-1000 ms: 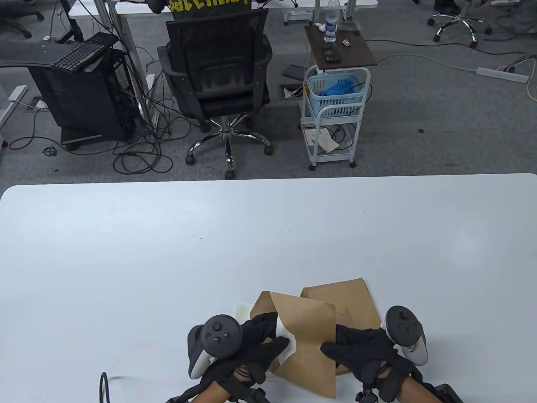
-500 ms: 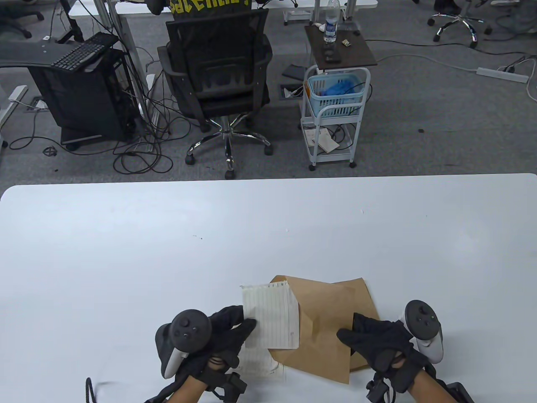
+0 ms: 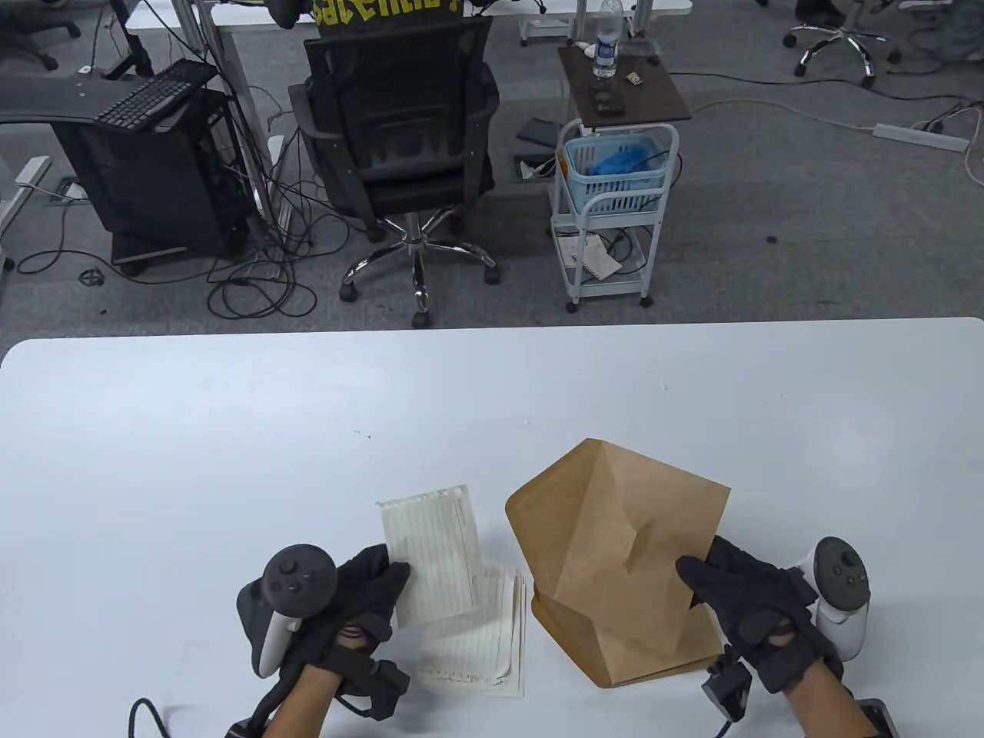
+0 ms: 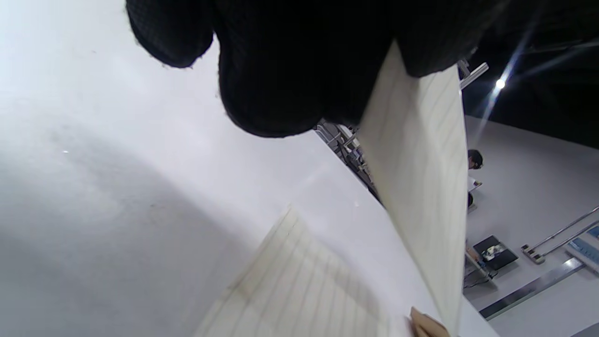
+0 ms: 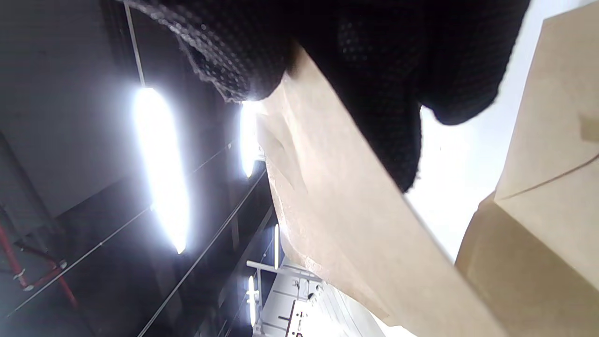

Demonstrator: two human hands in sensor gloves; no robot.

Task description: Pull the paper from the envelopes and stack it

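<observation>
Since half a second before: lined sheet (image 3: 430, 557) had come fully clear of the brown kraft envelope (image 3: 615, 538), now apart from it. Left hand (image 3: 361, 600) pinched the sheet's near edge, long axis running away from the person, above the paper stack (image 3: 477, 646). Right hand (image 3: 749, 607) gripped the lifted, creased envelope over another envelope (image 3: 646, 653) on the white table (image 3: 231, 430).

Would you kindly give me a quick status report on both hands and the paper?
Left hand pinches lined sheet, clear of the envelope. Right hand holds emptied envelope aloft. Paper stack waiting below; nothing blocking.
</observation>
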